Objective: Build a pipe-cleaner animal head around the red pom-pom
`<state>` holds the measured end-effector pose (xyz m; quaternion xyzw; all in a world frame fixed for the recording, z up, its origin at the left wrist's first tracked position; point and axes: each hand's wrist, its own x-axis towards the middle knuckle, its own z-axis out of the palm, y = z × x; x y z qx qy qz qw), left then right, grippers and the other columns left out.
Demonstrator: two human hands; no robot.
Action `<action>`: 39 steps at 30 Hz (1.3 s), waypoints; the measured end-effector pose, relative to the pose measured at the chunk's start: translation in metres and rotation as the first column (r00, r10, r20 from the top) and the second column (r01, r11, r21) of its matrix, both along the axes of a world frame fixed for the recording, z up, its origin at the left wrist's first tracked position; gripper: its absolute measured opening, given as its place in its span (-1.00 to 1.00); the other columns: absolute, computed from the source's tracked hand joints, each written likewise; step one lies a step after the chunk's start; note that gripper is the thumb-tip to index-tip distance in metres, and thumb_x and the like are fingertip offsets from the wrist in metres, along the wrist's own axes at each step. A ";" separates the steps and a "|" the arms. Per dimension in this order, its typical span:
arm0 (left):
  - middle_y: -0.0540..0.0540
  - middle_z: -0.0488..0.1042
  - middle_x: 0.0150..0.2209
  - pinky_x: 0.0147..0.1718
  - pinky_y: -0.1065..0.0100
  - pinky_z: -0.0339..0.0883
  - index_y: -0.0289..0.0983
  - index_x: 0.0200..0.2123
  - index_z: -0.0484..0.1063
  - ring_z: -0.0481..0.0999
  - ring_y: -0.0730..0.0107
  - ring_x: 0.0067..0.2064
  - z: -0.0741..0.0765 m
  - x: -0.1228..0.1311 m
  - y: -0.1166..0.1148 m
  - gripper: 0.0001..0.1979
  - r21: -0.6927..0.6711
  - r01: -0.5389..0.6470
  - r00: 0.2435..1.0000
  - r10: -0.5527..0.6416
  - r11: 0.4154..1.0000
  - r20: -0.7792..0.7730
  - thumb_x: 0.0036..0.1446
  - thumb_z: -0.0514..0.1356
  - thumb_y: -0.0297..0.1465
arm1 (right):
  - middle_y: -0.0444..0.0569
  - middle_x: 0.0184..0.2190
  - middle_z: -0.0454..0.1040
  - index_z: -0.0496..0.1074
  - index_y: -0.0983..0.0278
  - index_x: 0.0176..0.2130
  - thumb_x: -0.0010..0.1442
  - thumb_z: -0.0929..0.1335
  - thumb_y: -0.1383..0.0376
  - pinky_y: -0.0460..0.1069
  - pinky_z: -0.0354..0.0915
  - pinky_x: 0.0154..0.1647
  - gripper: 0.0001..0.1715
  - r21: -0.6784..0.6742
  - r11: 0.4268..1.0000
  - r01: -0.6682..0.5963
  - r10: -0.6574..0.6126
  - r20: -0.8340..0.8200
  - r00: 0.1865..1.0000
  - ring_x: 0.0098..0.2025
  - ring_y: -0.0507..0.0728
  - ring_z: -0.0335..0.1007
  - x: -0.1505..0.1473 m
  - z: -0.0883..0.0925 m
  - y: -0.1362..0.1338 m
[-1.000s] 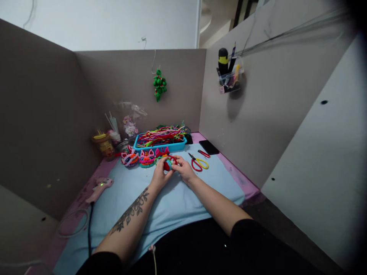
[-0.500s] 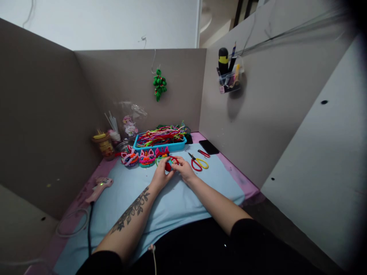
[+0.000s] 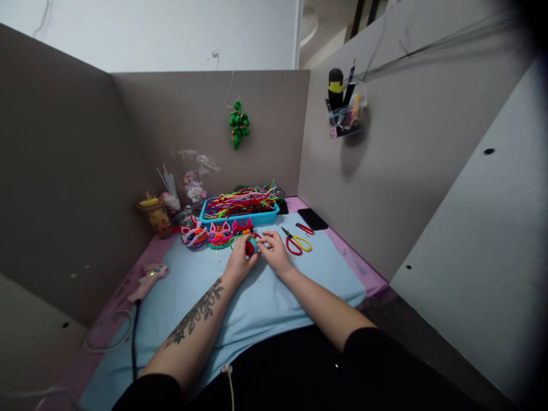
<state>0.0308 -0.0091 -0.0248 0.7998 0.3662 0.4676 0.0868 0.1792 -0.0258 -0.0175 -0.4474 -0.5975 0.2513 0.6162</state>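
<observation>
My left hand [image 3: 238, 262] and my right hand [image 3: 275, 252] meet over the light blue mat [image 3: 240, 297], both pinched on a small round red and teal pipe-cleaner piece [image 3: 250, 246]. A thin red strand loops from it toward my right fingers. Just beyond the piece stand three finished pipe-cleaner cat faces [image 3: 218, 234] in a row. Behind them a blue tray [image 3: 240, 219] holds several loose coloured pipe cleaners.
Red and yellow scissors [image 3: 297, 242] lie right of my hands, a dark phone [image 3: 312, 218] behind them. A pink glue gun [image 3: 148, 280] with a cord lies at the left. Jars and a plastic bag [image 3: 171, 200] stand in the back corner. Grey partitions enclose the desk.
The piece has turned a little between my fingers and both hands have shifted slightly away from me. Nothing else on the desk has moved.
</observation>
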 end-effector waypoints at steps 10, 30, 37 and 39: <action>-0.27 0.32 0.07 0.06 0.09 0.28 -0.25 0.17 0.16 0.35 0.14 0.11 0.002 0.001 -0.006 -0.40 -0.063 0.102 0.991 -0.107 0.993 -0.082 0.04 0.19 -0.48 | 0.03 -0.16 0.31 0.48 0.24 -0.47 0.02 0.35 0.27 0.00 0.32 -0.29 -0.88 0.008 0.999 0.045 -0.045 0.019 0.999 -0.06 0.18 0.33 0.003 -0.002 0.002; -0.24 0.39 0.02 0.01 0.17 0.33 -0.24 0.10 0.29 0.39 0.20 0.05 0.017 -0.001 -0.018 -0.49 -0.082 0.272 0.952 -0.281 0.959 -0.123 0.02 0.20 -0.48 | -0.03 -0.26 0.43 0.49 0.22 -0.39 0.08 0.34 0.16 0.01 0.27 -0.18 -0.80 0.011 0.998 -0.054 0.055 -0.167 0.984 -0.14 0.15 0.35 0.023 0.008 0.008; -0.16 0.47 -0.12 -0.17 0.26 0.38 -0.24 0.02 0.41 0.46 0.25 -0.17 0.030 0.001 -0.036 -0.48 -0.353 0.378 0.896 -0.434 0.856 -0.094 -0.08 0.30 -0.35 | -0.03 -0.25 0.48 0.53 0.20 -0.31 0.07 0.32 0.20 0.00 0.27 -0.22 -0.77 -0.011 0.971 -0.238 0.228 -0.244 0.943 -0.16 0.14 0.36 0.040 0.013 0.013; -0.16 0.48 -0.15 -0.21 0.26 0.38 -0.26 0.01 0.42 0.48 0.24 -0.21 0.032 0.000 -0.038 -0.45 -0.488 0.441 0.875 -0.481 0.753 0.048 -0.11 0.34 -0.30 | -0.04 -0.27 0.49 0.55 0.21 -0.28 0.03 0.34 0.19 -0.01 0.27 -0.24 -0.74 -0.065 0.952 -0.300 0.273 -0.264 0.925 -0.23 0.12 0.35 0.046 0.013 0.016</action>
